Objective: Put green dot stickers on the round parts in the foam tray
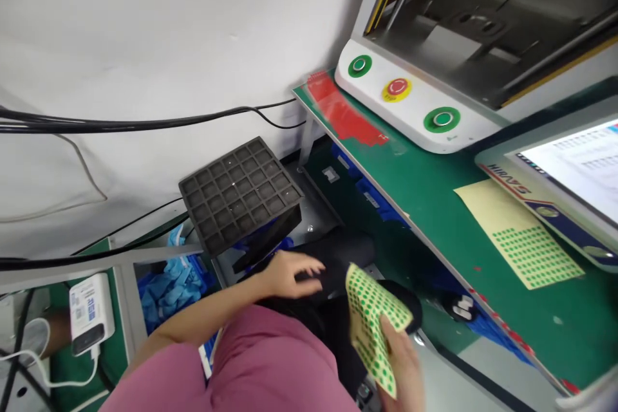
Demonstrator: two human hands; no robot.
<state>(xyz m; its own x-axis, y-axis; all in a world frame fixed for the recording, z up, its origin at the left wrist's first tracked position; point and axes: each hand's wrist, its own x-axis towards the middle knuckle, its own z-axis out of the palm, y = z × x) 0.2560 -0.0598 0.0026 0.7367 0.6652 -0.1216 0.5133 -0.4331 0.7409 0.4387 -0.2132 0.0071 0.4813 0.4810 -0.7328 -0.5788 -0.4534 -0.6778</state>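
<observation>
The right hand [400, 360] is pinching a green dot sticker sheet [371, 325]; the left hand [290, 273], fingers spread, is reaching into a black bag [338, 257], and the loosely gripped sheet could crease.

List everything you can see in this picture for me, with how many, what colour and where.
compartment tray: one, black, tilted on a stack left of the bench
sticker sheet on bench: one, yellowish with green dots, flat on the green bench
machine panel: one, white, two green buttons and a red stop button, back of bench
screen: one, lit white, far right
red patch: one, at the bench's back corner
cables: several, black, along the white wall
power bank: one, white, lower left
blue gloves: a heap, in a bin below the tray
left hand: open, on something dark below the tray
right hand: holding a green-dotted sheet
</observation>
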